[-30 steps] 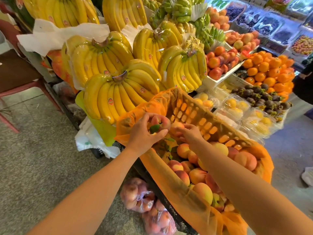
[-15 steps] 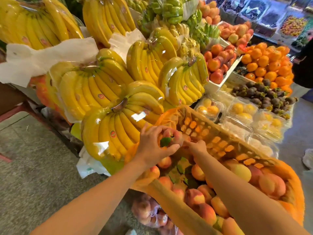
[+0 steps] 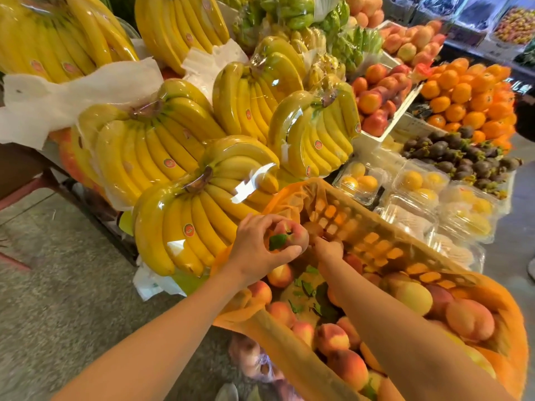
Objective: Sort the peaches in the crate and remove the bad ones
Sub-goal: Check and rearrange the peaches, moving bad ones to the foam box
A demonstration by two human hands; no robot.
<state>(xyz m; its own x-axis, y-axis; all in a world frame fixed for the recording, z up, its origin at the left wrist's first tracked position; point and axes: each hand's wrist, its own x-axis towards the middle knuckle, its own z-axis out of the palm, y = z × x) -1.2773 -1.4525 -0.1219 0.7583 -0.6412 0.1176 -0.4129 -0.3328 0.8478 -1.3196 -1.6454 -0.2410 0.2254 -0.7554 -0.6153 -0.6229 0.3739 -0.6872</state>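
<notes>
Bananas (image 3: 185,227) behind; left hand (image 3: 256,250) pinches peach (image 3: 289,237) (leaf (image 3: 277,241) attached); right hand (image 3: 328,250) reaches down, grip hidden.

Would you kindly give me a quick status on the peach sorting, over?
Left hand gripping a leafy peach over the crate. Right hand at far corner, grasp unclear. Banana bunch close beside, not blocking.

We stand at a fruit stall or greengrocer's: wrapped, stickered banana bunches (image 3: 162,146), piled oranges (image 3: 460,94), dark mangosteens (image 3: 451,151), clear clamshell boxes (image 3: 417,180) of yellow fruit and a lined crate (image 3: 376,241) of peaches (image 3: 469,319) crowd the display, packed edge to edge above a concrete floor (image 3: 58,299).
</notes>
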